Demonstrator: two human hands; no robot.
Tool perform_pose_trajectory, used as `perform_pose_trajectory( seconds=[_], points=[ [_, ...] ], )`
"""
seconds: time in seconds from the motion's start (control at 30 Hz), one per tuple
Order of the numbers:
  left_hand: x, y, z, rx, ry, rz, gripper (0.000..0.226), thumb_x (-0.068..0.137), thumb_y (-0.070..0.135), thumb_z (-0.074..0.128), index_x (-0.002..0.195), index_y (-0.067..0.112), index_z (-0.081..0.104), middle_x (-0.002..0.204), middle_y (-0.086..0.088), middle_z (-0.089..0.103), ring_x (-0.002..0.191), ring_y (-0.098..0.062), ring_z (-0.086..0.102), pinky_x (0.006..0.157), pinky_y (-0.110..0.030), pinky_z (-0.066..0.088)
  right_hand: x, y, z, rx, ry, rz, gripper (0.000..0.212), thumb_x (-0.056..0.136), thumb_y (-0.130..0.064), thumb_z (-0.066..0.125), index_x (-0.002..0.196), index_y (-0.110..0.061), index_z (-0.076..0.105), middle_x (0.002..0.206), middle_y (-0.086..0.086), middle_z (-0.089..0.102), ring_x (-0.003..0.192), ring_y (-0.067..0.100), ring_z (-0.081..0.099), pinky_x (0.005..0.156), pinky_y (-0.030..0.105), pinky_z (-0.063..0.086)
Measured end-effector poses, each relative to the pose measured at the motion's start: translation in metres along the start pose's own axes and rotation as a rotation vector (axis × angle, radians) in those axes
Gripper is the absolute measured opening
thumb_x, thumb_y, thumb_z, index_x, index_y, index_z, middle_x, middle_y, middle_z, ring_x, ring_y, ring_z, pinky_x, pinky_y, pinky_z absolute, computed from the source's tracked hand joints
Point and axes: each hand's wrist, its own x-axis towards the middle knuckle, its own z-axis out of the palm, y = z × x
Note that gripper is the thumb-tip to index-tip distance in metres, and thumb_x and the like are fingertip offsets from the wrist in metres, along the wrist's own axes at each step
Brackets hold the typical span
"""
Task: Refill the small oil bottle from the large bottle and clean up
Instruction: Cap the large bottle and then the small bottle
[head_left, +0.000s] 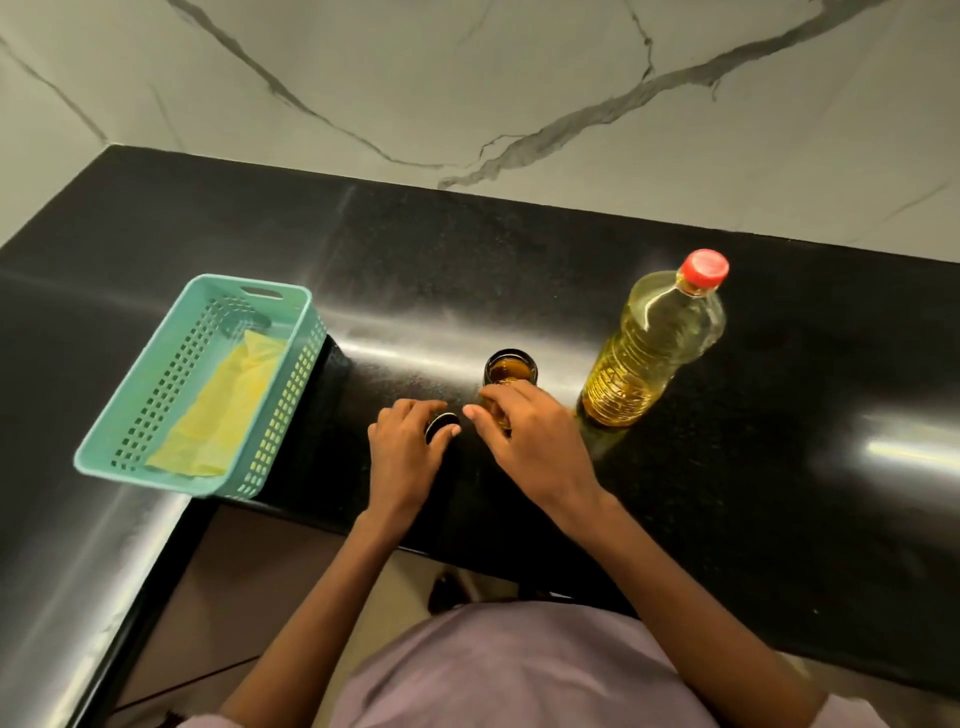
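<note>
While the small amber oil bottle stands upright and uncapped on the black bench, right hand fingers curl round its base; left hand pinches its black cap (large oil bottle upright, just right)

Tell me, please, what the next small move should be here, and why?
Probably set the black cap down from the left hand and reach for the large bottle: the small bottle already stands open, steadied by the right hand, while the large bottle's red cap is on.
</note>
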Motion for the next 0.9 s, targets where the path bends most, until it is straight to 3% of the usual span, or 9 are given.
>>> perform_pose_trajectory(
  seconds=[0.2,0.33,0.4,0.47,0.53,0.6,0.67,0.8,0.9],
  points=[
    [0.001,-0.006,0.0,-0.042,-0.001,0.035,0.013,0.086,0.018,0.066,0.098,0.013,0.07,0.095,-0.005,0.065,0.085,-0.024,0.062,0.075,-0.037,0.048,0.003,0.003,0.001,0.018,-0.038,0.021,0.034,0.092,-0.035,0.057,0.115,-0.012,0.064,0.111,0.006,0.066,0.1,0.019,0.061,0.085,0.033,0.052],
    [-0.001,0.008,-0.02,-0.307,0.154,0.01,0.01,0.083,0.012,0.071,0.093,0.013,0.07,0.088,-0.001,0.066,0.078,-0.011,0.062,0.071,-0.011,0.044,0.008,0.001,-0.015,0.212,0.066,0.102,0.021,0.09,-0.026,0.06,0.104,-0.014,0.071,0.098,0.001,0.069,0.089,0.009,0.06,0.08,0.031,0.051],
    [0.0,0.023,-0.035,-0.507,0.212,0.005,0.016,0.081,0.009,0.073,0.094,0.018,0.068,0.087,0.004,0.067,0.08,-0.004,0.062,0.074,-0.008,0.045,0.014,0.001,-0.028,0.355,0.078,0.201,0.022,0.091,-0.024,0.059,0.109,-0.016,0.069,0.1,-0.003,0.068,0.092,0.007,0.061,0.084,0.031,0.052],
    [0.004,0.04,-0.043,-0.645,0.205,0.046,0.02,0.08,0.007,0.073,0.094,0.02,0.066,0.087,0.005,0.068,0.081,-0.004,0.064,0.076,-0.013,0.049,0.024,0.002,-0.043,0.559,-0.069,0.294,0.029,0.094,-0.024,0.054,0.123,-0.022,0.061,0.107,-0.007,0.066,0.099,0.005,0.061,0.089,0.026,0.052],
    [0.011,0.053,-0.043,-0.74,0.17,0.086,0.023,0.08,0.006,0.073,0.092,0.024,0.065,0.087,0.003,0.069,0.081,-0.007,0.066,0.076,-0.018,0.051,0.033,0.005,-0.054,0.72,-0.209,0.314,0.032,0.096,-0.017,0.051,0.127,-0.022,0.057,0.102,-0.006,0.067,0.092,0.0,0.062,0.083,0.021,0.052],
    [0.018,0.061,-0.039,-0.796,0.153,0.104,0.027,0.079,0.005,0.073,0.09,0.028,0.064,0.086,0.004,0.069,0.081,-0.009,0.067,0.076,-0.021,0.052,0.04,0.01,-0.062,0.711,-0.237,0.27,0.032,0.095,-0.006,0.051,0.124,-0.015,0.059,0.09,-0.005,0.066,0.075,-0.003,0.061,0.071,0.017,0.052],
    [0.023,0.065,-0.032,-0.805,0.14,0.124,0.026,0.079,0.002,0.072,0.091,0.024,0.065,0.087,0.002,0.07,0.082,-0.012,0.068,0.077,-0.027,0.054,0.045,0.015,-0.067,0.683,-0.241,0.248,0.034,0.092,-0.002,0.054,0.124,-0.012,0.059,0.087,-0.002,0.064,0.07,-0.003,0.061,0.067,0.016,0.051],
    [0.031,0.067,-0.022,-0.928,0.033,0.091,0.031,0.082,-0.001,0.066,0.098,0.025,0.063,0.098,-0.007,0.07,0.096,-0.021,0.068,0.089,-0.039,0.054,0.054,0.025,-0.066,0.515,-0.246,0.169,0.031,0.089,-0.008,0.061,0.117,-0.021,0.064,0.091,-0.003,0.064,0.081,0.006,0.061,0.076,0.024,0.053],
    [0.039,0.054,-0.015,-0.866,-0.178,0.076,0.05,0.083,0.006,0.068,0.126,0.023,0.05,0.127,-0.003,0.058,0.121,-0.013,0.055,0.102,-0.029,0.044,0.058,0.028,-0.056,0.243,-0.172,0.076,0.031,0.087,-0.009,0.063,0.116,-0.019,0.065,0.106,0.0,0.066,0.097,0.013,0.061,0.088,0.028,0.051]
  ],
)
